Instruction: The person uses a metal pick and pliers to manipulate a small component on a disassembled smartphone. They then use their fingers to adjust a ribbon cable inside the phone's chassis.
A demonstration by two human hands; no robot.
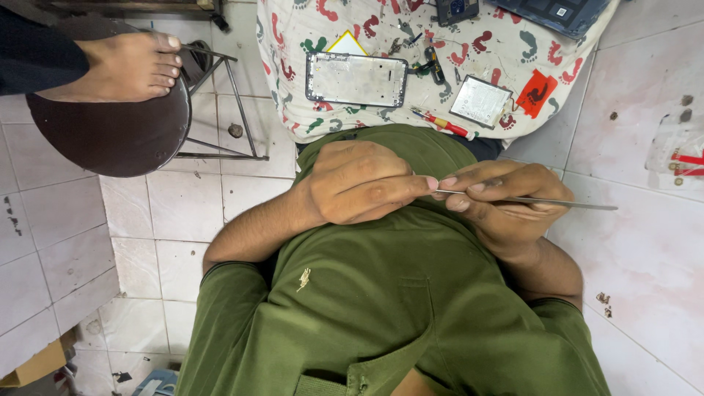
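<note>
My right hand (499, 209) grips a thin, flat metal tool (557, 202) whose long end points right, over the tiled floor. My left hand (352, 189) is curled, with thumb and forefinger pinching the tool's near tip where the two hands meet. Both hands hover over my green shirt (381, 293). I cannot tell whether anything small sits between the fingertips. Beyond the hands lies a white cloth with coloured footprints (293, 44). On it rest a bare phone frame (357, 79), a silvery rectangular plate (480, 101) and a red-and-yellow screwdriver (441, 122).
A red tag (537, 93), small tools and dark phone parts (557, 13) lie on the cloth's far side. Another person's bare foot (128, 70) rests on a round dark stool (110, 136) at the upper left. A clear plastic bag (678, 150) lies on the tiles at right.
</note>
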